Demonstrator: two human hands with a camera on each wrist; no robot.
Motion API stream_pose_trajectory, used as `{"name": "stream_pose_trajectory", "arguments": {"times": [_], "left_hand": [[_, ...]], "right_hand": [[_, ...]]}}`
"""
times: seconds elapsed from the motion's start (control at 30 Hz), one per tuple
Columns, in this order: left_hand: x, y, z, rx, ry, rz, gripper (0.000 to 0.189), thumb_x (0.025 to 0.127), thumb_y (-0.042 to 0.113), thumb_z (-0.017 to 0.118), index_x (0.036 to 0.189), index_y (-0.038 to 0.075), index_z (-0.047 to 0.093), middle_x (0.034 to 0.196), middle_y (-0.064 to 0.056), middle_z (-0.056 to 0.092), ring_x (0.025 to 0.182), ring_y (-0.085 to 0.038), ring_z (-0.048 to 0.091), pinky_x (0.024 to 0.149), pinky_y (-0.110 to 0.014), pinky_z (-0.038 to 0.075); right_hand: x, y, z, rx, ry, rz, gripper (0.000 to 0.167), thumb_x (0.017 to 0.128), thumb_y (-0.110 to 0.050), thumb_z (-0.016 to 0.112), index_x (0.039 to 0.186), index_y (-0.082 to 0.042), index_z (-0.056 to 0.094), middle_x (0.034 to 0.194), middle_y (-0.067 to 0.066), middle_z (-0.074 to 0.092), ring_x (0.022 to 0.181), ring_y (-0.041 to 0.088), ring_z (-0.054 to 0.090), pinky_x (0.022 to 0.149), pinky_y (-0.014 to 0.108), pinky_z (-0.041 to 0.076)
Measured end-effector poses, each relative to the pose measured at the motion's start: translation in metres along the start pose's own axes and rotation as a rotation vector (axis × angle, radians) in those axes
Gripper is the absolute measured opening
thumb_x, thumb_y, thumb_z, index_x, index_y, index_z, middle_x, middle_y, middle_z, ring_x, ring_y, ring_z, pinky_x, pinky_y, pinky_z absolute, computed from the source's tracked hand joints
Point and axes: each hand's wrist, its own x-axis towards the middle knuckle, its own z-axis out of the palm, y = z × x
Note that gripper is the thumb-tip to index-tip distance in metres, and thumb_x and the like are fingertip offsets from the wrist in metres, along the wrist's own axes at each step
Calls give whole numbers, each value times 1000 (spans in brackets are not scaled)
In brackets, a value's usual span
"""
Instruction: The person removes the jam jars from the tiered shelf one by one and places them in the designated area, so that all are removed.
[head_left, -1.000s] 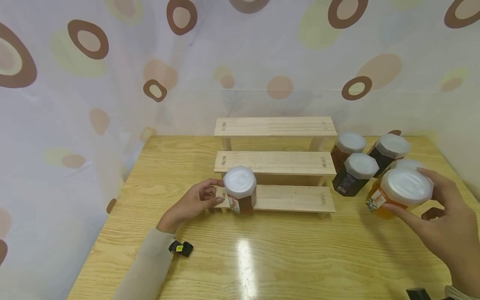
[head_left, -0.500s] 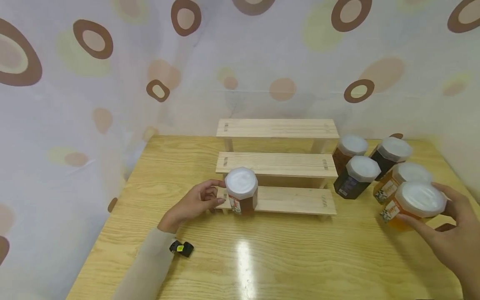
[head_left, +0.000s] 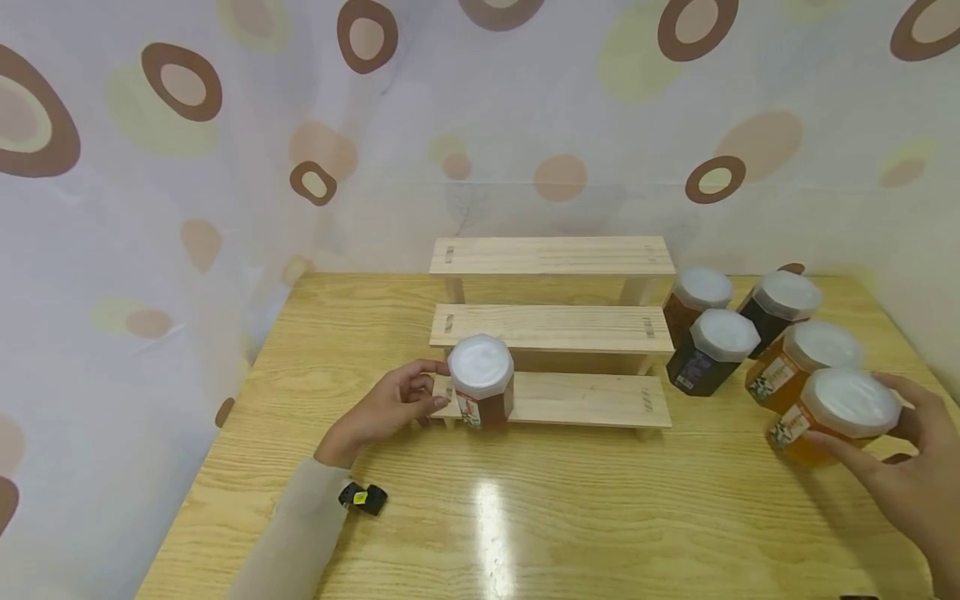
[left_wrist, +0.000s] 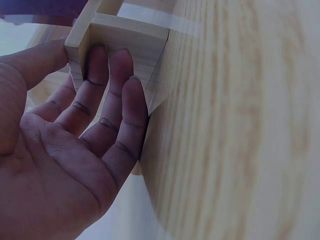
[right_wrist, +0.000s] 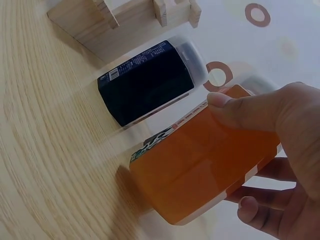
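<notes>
My left hand [head_left: 386,406] is at the left end of the lowest step of a three-tier wooden shelf [head_left: 585,398]. In the left wrist view its thumb and curled fingers hold the shelf's end [left_wrist: 125,42]. Beside its fingertips, a white-lidded octagonal jar [head_left: 482,379] with red-brown contents stands on that step. At the right, my right hand [head_left: 911,467] grips an orange jar [head_left: 836,417] between thumb and fingers. This jar leans slightly, low over the table; whether its base touches cannot be told. Another orange jar [head_left: 802,367] stands just behind it.
Right of the shelf stand a dark jar [head_left: 708,354], a second dark jar [head_left: 776,308] and a brown jar [head_left: 697,304], all white-lidded. The wooden table [head_left: 600,517] meets a patterned curtain [head_left: 487,108] at the back.
My right hand has moved right and nearer to me with the orange jar, uncovering the similar jar behind it. The left hand and the jar on the shelf stay put.
</notes>
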Motion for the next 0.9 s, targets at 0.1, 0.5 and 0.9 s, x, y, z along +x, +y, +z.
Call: {"name": "stream_pose_trajectory", "arguments": {"times": [0.1,0.5,0.9], "left_hand": [[0,0,0,4,2,7,45,99,-5,63,142,-4,50,86,-9,60,73,-23,62,66,-36,60],[0,3,0,5,4,8,45,99,-4,64,142,-5,50,87,-10,61,74,-24,64,66,-37,61],[0,1,-1,5,4,-2,45,99,-4,64,143,-4,50,88,-17,60,74,-23,64,66,-37,61]], "right_hand": [[0,2,1,-17,-6,10,96,61,18,91,146,3,50,116,-32,51,88,-20,53,48,6,44],[-2,6,0,-4,-15,-2,95,60,21,90,145,6,49,117,-32,52,86,-22,55,46,7,44],[-7,21,-6,4,-86,13,98,70,21,84,154,-1,37,116,-32,47,92,-21,51,53,6,48]]}}
